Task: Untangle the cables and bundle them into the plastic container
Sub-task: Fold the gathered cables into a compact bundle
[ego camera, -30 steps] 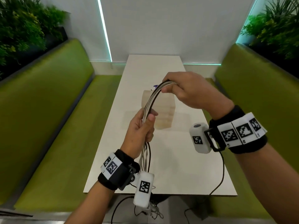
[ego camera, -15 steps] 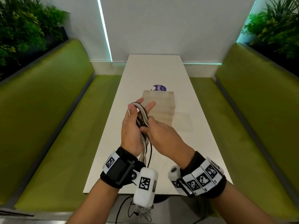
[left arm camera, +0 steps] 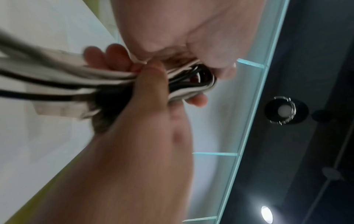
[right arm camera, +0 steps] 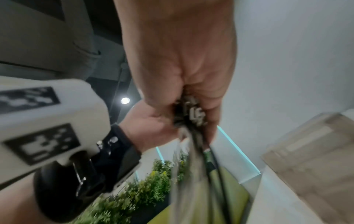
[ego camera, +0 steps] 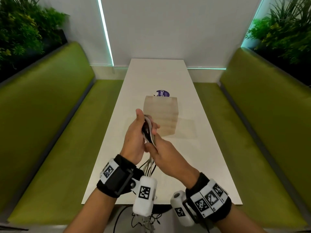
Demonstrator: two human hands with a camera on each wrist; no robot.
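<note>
Your left hand (ego camera: 134, 140) cradles the folded cable bundle (ego camera: 149, 132), fingers curled round it; your right hand (ego camera: 165, 157) pinches the strands below. Beyond, the translucent plastic container (ego camera: 164, 115) stands on the white table (ego camera: 210, 157), partly hiding a purple sticker (ego camera: 163, 93).

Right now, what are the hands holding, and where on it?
Both grip the folded cable bundle: left hand cradles its looped top, right hand pinches just below.
</note>
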